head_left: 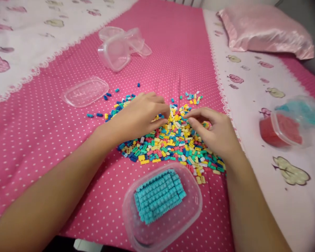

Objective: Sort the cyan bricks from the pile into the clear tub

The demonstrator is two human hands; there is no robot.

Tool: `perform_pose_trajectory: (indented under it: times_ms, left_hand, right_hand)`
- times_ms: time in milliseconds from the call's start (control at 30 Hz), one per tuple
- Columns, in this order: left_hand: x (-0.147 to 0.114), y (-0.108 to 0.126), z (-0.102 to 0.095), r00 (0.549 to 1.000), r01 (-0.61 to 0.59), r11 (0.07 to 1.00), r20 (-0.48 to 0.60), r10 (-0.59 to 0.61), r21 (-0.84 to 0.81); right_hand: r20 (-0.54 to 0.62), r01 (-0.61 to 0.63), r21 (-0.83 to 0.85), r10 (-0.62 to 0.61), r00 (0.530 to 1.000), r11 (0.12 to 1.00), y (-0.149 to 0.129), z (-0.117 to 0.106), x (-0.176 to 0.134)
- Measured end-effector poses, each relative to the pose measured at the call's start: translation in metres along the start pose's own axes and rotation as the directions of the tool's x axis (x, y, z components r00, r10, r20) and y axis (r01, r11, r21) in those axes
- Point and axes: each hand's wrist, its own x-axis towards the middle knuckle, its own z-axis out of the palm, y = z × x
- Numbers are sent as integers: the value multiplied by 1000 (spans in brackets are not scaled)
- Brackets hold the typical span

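Note:
A wide pile of small toy building bricks in yellow, blue, green, red and white lies on the pink dotted sheet. Over its left part reaches my left hand, fingers bent downward and thumb apart from them; I see nothing held there. My right hand is at the pile's right side, thumb and index fingertips drawn together on a small blue brick. Close in front of me, a clear plastic tub holds a block of turquoise bricks joined in tight rows.
A clear lid lies flat left of the pile. Beyond it are stacked clear tubs and lids. To the right sit a tub with red contents and a container with turquoise contents. A pink satin pillow rests at the back right.

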Motion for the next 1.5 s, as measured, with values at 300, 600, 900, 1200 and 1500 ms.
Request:
perform_pose_trajectory:
  times_ms: [300,600,900,1200,1500]
  left_hand:
    - [-16,-14,-31,987,41,978,160,-8,-206]
    - [-17,-19,-35,971,-3,964,229,66,-265]
    - [-17,-16,-31,974,67,973,226,-16,-222]
    - [-15,-15,-21,967,241,955,43,-251,173]
    - [-11,-10,-13,958,237,951,114,-262,197]
  right_hand:
    - [130,21,-28,-17,991,999,-3,6,0]
    - [42,56,-17,-55,998,998,-10,5,-2]
    - [182,144,-81,-127,975,986,-13,12,-5]
    - [321,231,-198,-160,933,953,-6,23,-10]
    - [303,192,-133,-145,942,972,-6,22,-9]
